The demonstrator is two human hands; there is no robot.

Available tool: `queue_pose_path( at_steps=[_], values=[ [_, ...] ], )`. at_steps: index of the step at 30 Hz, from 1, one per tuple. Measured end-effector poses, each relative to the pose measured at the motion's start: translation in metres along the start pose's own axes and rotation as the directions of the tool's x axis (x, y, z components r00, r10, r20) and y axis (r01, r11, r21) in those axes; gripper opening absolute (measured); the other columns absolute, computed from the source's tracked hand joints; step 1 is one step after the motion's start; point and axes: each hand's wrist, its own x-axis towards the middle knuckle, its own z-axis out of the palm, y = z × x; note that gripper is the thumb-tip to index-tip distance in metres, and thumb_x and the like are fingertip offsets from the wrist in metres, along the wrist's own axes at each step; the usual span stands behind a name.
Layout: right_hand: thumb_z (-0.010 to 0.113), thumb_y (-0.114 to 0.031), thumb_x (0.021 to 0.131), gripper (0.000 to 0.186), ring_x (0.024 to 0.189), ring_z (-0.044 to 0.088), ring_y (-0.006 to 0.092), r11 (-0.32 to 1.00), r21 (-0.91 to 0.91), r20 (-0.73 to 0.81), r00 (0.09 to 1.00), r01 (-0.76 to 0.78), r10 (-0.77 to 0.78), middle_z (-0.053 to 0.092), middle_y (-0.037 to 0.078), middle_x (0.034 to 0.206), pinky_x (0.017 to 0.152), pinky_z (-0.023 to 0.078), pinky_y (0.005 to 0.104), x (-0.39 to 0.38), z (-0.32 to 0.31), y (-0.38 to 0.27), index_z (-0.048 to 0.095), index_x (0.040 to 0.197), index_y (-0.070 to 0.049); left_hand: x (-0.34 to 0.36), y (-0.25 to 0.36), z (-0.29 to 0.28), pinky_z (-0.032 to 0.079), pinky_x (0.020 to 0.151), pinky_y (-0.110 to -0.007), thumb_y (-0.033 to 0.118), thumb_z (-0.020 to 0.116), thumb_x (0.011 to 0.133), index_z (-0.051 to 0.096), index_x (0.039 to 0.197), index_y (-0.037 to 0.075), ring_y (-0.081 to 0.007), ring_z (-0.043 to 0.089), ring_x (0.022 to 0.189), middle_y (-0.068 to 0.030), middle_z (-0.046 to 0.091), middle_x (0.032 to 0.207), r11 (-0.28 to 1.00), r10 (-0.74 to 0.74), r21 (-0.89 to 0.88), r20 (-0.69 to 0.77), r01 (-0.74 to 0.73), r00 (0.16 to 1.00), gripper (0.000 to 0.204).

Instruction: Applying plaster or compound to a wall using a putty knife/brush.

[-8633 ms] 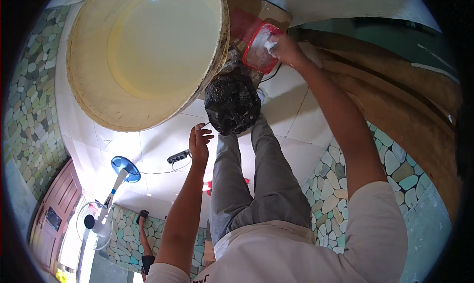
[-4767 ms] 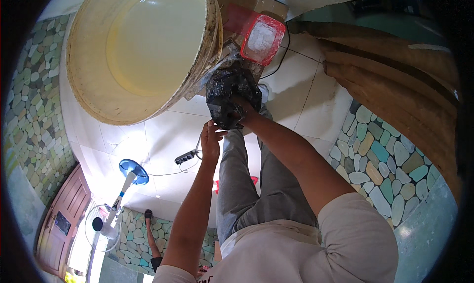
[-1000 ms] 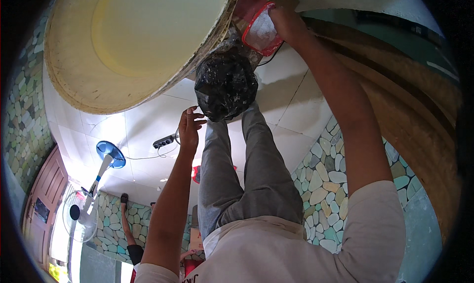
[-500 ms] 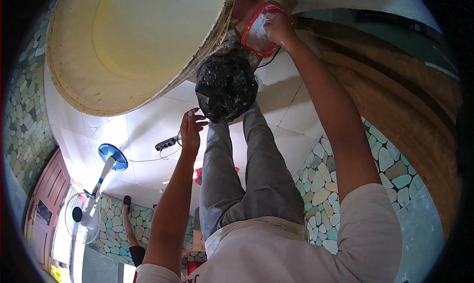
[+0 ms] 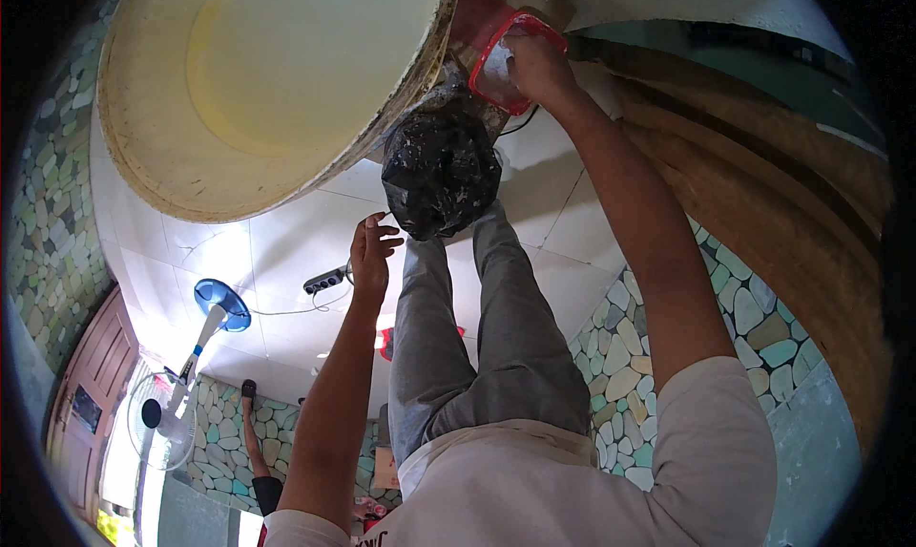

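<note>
My right hand (image 5: 536, 68) reaches into a red-rimmed plastic tub (image 5: 492, 81) with whitish material inside; its fingertips are partly hidden there. Lower left, my left hand (image 5: 370, 259) is raised with bent fingers, its thumb and forefinger pinching what looks like a thin pale stick, too small to name. Close beside that hand is a black plastic bag (image 5: 442, 173), crumpled, speckled white and wrapped over a rounded form. At the upper left stands a large round cream-coloured vat (image 5: 143, 179) with a stained rim, holding pale cloudy yellowish liquid.
On the tiled floor lie a black power strip (image 5: 324, 280) and its cable. A standing fan (image 5: 221, 305) with a blue base is at the left. Brown draped material (image 5: 744, 175) hangs along the right side. Someone's leg (image 5: 253, 442) shows at the lower left.
My right hand shifts slightly within the red tub. My left hand stays beside the black bag, its fingers moving a little. The whole view drifts slightly.
</note>
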Motion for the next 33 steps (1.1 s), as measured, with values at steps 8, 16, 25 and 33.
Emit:
queue_pose_path(
  at_steps=[8,16,25,33],
  values=[
    [0.056,-0.009,0.08,0.027,0.1,0.06,0.0324,0.994,-0.093,0.115,0.991,-0.062,0.073,0.064,0.015,0.103,0.085,0.048,0.0431,0.001,-0.014,-0.014,0.064,0.106,-0.008,0.0,-0.001,0.001,0.045,0.07,-0.026,0.043,0.036,0.099,0.052,0.119,0.008,-0.0158,0.064,0.081,-0.0073,0.064,0.094,1.0,0.002,-0.014,0.003,-0.002,1.0,0.043],
    [0.06,-0.009,0.076,0.033,0.097,0.062,0.0303,0.987,0.122,0.078,0.993,-0.103,0.094,0.064,0.016,0.104,0.083,0.049,0.0422,0.007,0.006,0.002,0.063,0.109,-0.005,-0.005,0.01,0.001,0.045,0.068,-0.025,0.043,0.036,0.099,0.052,0.118,0.008,-0.0158,0.064,0.08,-0.0073,0.064,0.092,1.0,0.016,-0.016,-0.027,-0.017,1.0,0.043],
    [0.054,0.006,0.078,0.021,0.07,0.061,0.0148,0.327,0.877,0.232,0.905,-0.353,0.355,0.061,0.007,0.08,0.058,0.05,0.0267,0.012,0.014,0.042,0.061,0.097,0.0,-0.01,0.023,0.013,0.045,0.068,-0.026,0.044,0.037,0.099,0.053,0.117,0.009,-0.0142,0.063,0.079,-0.0064,0.064,0.093,0.999,-0.004,-0.049,-0.041,0.002,0.999,0.043],
    [0.065,-0.014,0.075,0.014,0.077,0.066,0.0299,0.83,0.343,0.011,0.885,-0.44,0.465,0.066,0.018,0.084,0.07,0.051,0.0387,0.008,0.016,0.02,0.067,0.085,-0.005,-0.006,0.027,0.022,0.045,0.066,-0.026,0.043,0.039,0.098,0.053,0.116,0.01,-0.013,0.062,0.076,-0.0045,0.062,0.093,0.997,-0.029,-0.068,-0.064,0.024,0.998,0.04]
  ],
)
